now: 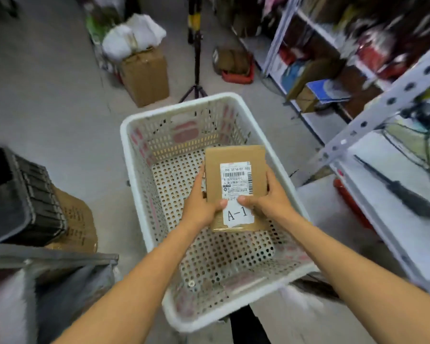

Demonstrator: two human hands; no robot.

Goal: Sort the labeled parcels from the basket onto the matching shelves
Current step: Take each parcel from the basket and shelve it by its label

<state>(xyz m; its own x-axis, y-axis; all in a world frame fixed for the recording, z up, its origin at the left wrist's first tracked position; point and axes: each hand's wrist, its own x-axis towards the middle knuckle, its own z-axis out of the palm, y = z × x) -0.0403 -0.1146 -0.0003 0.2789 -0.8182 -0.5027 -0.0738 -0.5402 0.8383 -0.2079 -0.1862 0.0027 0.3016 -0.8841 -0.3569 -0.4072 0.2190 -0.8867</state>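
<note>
Both the left hand [201, 204] and right hand [268, 200] grip the flat cardboard A-1 parcel [236, 188] by its long edges, and it looks light, stiff and easily held there.

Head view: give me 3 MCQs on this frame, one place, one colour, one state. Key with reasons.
1. Where is the parcel?
A. on the floor beside the basket
B. held over the basket
C. on a shelf at the right

2. What colour is the basket?
A. white
B. blue
C. black

3. How is the parcel held?
A. by one hand alone
B. by both hands
C. by no hand, it lies loose

Key:
1 B, the parcel shows in front of the basket's perforated floor, lifted in the hands.
2 A, its rim and walls are white.
3 B, the left hand and the right hand each grip a side, thumbs on the face near the A-1 label.
</note>
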